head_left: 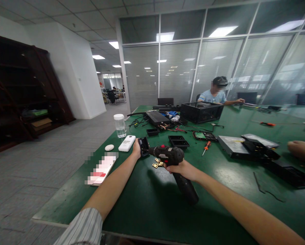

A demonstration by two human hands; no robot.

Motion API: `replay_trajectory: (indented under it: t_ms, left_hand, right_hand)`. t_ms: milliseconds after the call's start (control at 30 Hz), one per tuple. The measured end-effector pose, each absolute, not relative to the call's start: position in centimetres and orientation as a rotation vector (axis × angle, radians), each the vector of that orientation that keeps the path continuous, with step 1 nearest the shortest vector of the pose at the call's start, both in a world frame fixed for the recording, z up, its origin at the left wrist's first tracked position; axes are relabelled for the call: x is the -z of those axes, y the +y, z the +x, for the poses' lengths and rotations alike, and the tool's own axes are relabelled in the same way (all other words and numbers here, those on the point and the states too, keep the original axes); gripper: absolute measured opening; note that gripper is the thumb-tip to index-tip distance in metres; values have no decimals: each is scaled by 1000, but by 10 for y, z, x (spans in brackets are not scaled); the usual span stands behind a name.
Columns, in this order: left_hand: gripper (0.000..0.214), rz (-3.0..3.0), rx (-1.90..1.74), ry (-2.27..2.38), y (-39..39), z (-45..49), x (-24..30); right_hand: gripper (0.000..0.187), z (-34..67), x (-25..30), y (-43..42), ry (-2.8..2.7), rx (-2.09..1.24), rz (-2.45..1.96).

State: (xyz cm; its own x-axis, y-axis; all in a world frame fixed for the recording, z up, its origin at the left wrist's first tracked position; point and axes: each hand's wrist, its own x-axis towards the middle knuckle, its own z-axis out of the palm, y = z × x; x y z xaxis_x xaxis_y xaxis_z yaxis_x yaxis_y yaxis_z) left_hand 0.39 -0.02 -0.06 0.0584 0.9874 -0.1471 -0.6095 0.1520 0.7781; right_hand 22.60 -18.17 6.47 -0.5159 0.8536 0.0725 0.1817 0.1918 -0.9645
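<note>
Wrapped round its handle, my right hand (181, 169) grips a black cordless drill (169, 154) with red marks. The drill's nose points left at a small black plastic housing (143, 147); whether the bit touches it I cannot tell. My left hand (136, 149) holds that housing by its left side, tilted up above the green table. Several small brass-coloured metal plates (157, 163) lie on the table just below the drill. Behind the housing sits a small black tray (152, 132), and a divided black tray (178, 142) stands beyond the drill.
On the left are a white-lidded jar (120, 126), a white device (127, 143), a round white case (109, 147) and a phone (103, 170). An orange screwdriver (207, 148), metal drives (234, 146) and a black frame (202, 111) lie rightward. A co-worker (213, 93) sits opposite; another person's hand (302, 150) is at right.
</note>
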Motion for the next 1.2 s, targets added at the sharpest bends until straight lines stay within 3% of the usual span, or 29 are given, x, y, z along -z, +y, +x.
replay_trajectory:
  t_ms: [1200]
  left_hand:
    - [45,590,-1328,777,1,4,2]
  right_hand:
    - [14,226,-62,-180,-1848,-1347,-963]
